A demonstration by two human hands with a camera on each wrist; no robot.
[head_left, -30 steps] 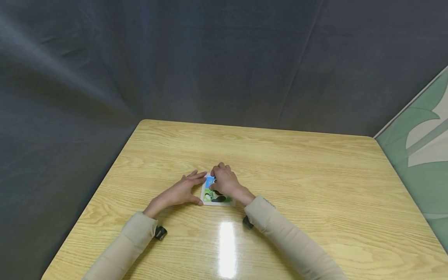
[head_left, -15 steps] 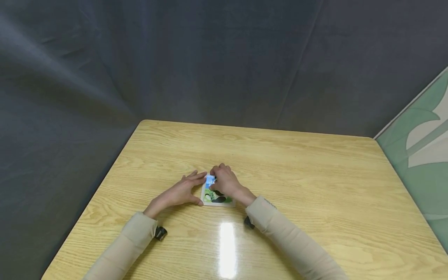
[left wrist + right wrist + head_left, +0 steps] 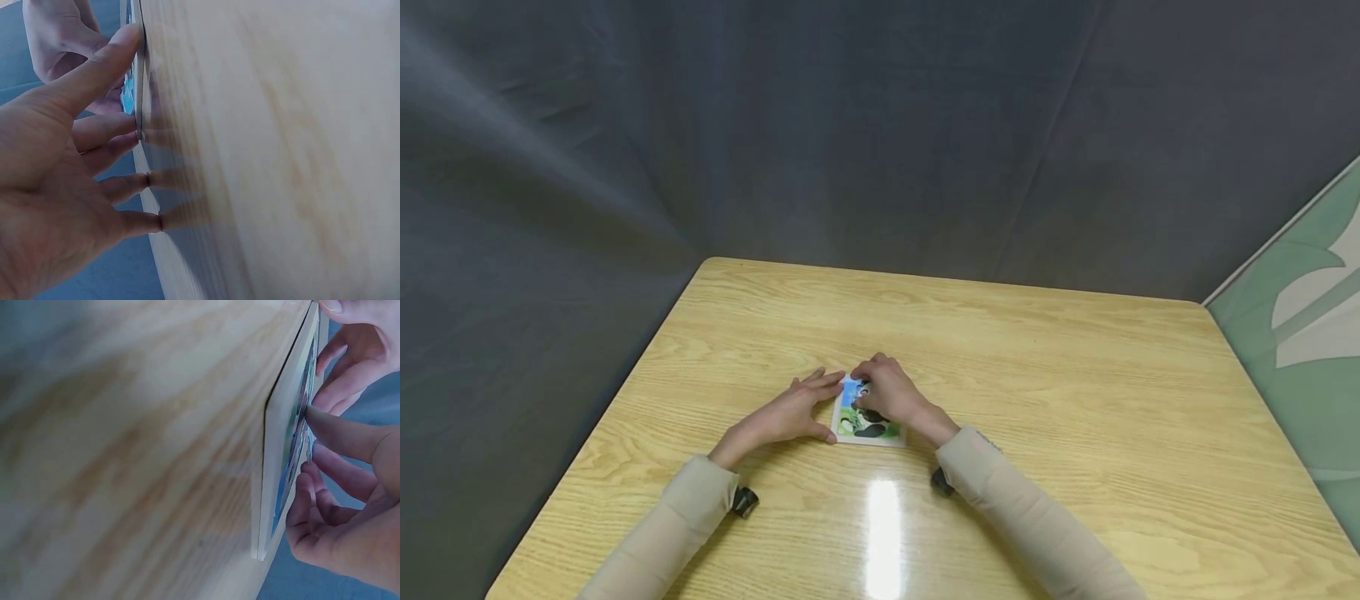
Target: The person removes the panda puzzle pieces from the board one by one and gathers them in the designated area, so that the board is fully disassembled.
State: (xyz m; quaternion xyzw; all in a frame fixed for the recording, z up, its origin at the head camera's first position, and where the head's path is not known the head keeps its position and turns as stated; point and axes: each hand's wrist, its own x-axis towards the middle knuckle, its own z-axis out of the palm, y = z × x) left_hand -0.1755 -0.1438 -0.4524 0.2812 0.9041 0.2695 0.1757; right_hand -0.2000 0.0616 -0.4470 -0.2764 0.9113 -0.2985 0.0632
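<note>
On the table lies a flat, light-rimmed picture board (image 3: 871,431) with a panda on a blue and green ground. At its left edge, my left hand (image 3: 790,412) spreads thumb and fingers, the thumb touching the near corner and fingertips the far end. In the left wrist view, the left fingers (image 3: 125,184) look fairly straight, some tips resting on the table. My right hand (image 3: 891,392) bends over the board's upper right part, covering it. Its thumb (image 3: 337,434) and forefinger touch the picture surface, the other fingers curled. Whether they pinch a loose piece is unclear.
The wood-grain table (image 3: 1037,400) extends around the board, with a bright light reflection near the front. A dark curtain (image 3: 887,142) hangs behind and to the left. A green and white patterned panel (image 3: 1315,333) stands at the right.
The right hand has shifted slightly right and nearer, uncovering a little more of the panda. A pale patch seen on the blue area half a second ago has changed. The left hand stays in place.
</note>
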